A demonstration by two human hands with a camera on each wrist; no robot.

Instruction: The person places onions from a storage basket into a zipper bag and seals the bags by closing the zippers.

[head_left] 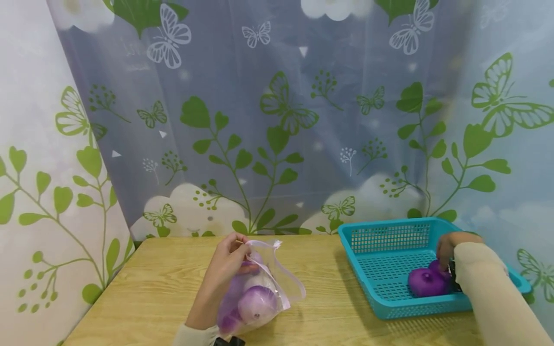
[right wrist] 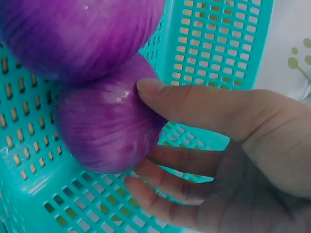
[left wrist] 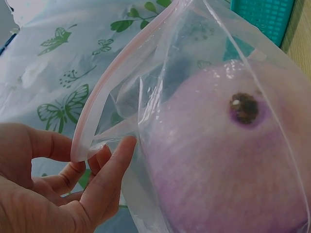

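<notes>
At the lower centre of the head view, the left hand [head_left: 228, 257] pinches the rim of a clear plastic zip bag [head_left: 277, 288], thumb and finger closed on its pink-edged strip; the mouth gapes toward the right. Inside, low in the bag, sits a round, pale-purple onion [head_left: 258, 305] with other purple ones beside it. Bare wooden tabletop [head_left: 322, 278] separates this from a turquoise, rectangular lattice plastic basket [head_left: 415, 310] at the lower right. In the right wrist view, a large, glossy deep-purple onion [right wrist: 82, 34] fills the upper left, touching a smaller round violet onion [right wrist: 109, 116] just below. The right hand [right wrist: 228, 145] comes in from the right, loosely gripping the smaller one, thumb on its upper side, fingertips at its lower edge. Nearly round, that onion seems to taper toward the palm; the right hand is nearer, and the bag's mouth lies well apart, leftward.
</notes>
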